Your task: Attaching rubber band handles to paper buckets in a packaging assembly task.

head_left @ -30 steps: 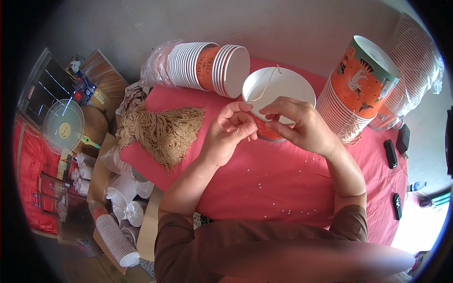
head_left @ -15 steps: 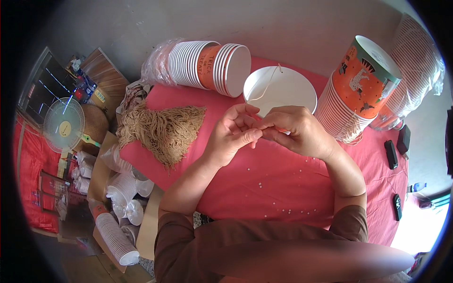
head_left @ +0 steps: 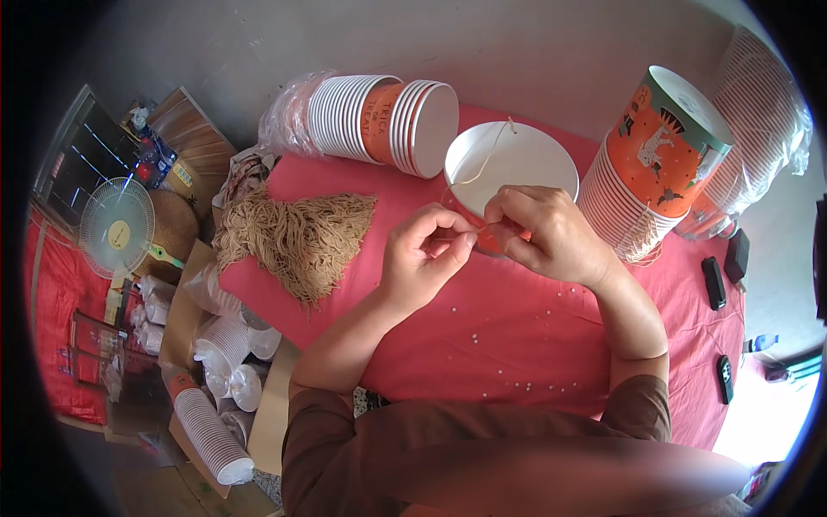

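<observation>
A white paper bowl [head_left: 517, 164] is held tilted over the red desk [head_left: 517, 336], empty, with a tan string [head_left: 478, 168] running across its inside. The string's end is pinched by the left hand [head_left: 426, 263]; the right hand [head_left: 551, 233] is closed on the bowl's orange side, which is largely hidden. Stacked bowls [head_left: 379, 116] lie sideways behind.

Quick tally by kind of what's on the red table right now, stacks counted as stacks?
Cup stacks: 3, one lying on its side, one upright, one in plastic wrap
Single cup, held by the right hand with the left hand on its cord: 1
Cord bundles: 1
Small black gadgets: 3
Total: 8
</observation>
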`<action>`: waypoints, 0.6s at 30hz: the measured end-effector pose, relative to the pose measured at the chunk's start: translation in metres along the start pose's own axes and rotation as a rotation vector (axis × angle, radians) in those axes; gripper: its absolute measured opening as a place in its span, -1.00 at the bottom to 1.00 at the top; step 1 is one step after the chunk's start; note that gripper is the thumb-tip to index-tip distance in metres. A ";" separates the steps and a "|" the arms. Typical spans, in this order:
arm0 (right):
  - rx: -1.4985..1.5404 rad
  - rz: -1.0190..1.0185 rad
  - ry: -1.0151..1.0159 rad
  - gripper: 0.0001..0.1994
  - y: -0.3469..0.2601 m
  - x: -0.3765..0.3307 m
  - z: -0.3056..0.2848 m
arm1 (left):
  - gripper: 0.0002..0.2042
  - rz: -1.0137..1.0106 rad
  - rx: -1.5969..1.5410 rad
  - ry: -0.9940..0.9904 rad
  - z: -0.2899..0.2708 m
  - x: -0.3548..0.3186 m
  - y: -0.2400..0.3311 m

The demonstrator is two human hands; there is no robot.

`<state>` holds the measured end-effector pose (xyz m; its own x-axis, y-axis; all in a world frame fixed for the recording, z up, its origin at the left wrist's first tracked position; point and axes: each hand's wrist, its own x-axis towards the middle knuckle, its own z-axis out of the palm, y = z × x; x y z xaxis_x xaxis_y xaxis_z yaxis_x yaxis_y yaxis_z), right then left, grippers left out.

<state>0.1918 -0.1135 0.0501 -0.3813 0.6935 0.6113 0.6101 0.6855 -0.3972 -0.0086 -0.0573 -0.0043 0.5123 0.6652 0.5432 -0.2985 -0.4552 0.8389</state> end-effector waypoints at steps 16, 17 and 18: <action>-0.043 0.078 -0.036 -0.88 0.009 -0.004 -0.027 | -0.83 0.303 0.473 -0.015 0.014 0.002 -0.018; -0.060 0.096 -0.037 -0.88 0.010 -0.004 -0.027 | -0.81 0.320 0.505 -0.020 0.015 0.002 -0.020; -0.060 0.098 -0.035 -0.88 0.010 -0.005 -0.028 | -0.81 0.319 0.504 -0.022 0.016 0.002 -0.021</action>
<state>0.2195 -0.1158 0.0621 -0.3409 0.7648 0.5466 0.6857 0.6001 -0.4119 0.0118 -0.0557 -0.0211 0.4787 0.4391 0.7603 -0.0241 -0.8591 0.5113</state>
